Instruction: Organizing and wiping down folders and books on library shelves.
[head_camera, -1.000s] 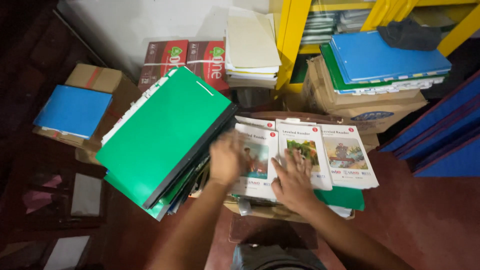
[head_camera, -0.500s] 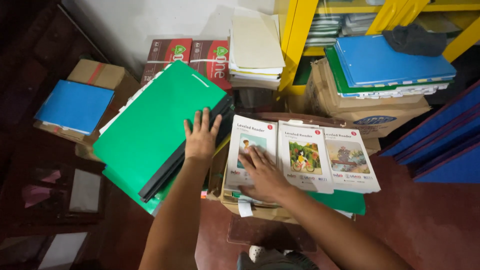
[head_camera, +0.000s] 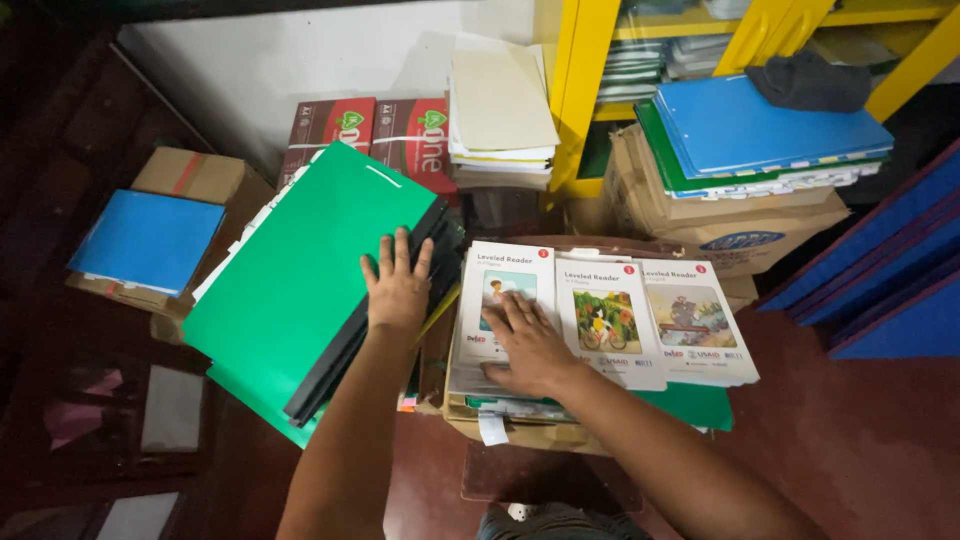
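Resting flat, left hand on green folder, right hand on booklets.

A flat blue plastic folder lies on a brown cardboard box at left. Two red paper-ream packs stand against the white wall, just beside a cream paper stack. Right, blue folders top a cardboard carton; a dark cloth rests by the yellow metal shelf.
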